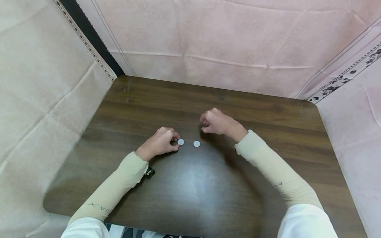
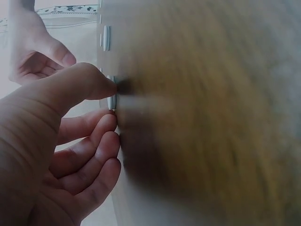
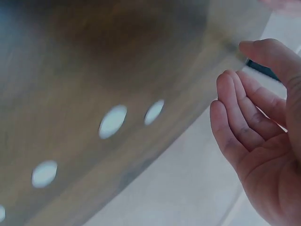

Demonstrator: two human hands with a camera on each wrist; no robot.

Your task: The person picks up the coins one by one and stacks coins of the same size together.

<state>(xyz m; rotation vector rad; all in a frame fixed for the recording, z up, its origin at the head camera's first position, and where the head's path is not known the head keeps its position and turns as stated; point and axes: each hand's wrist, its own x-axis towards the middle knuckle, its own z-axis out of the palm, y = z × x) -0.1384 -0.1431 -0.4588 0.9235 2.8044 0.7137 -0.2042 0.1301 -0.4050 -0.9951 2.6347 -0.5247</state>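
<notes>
While L hand pinches white disc on tabletop, R hand hovers empty, loosely curled, nr 2nd disc. Prob. setting/lifting step; next likely needs steady L pinch.

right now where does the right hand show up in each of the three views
Head: the right hand is just right of centre.
Left wrist: the right hand, upper left.
Right wrist: the right hand fills the right side.
Shared landmark: the brown tabletop.
</notes>
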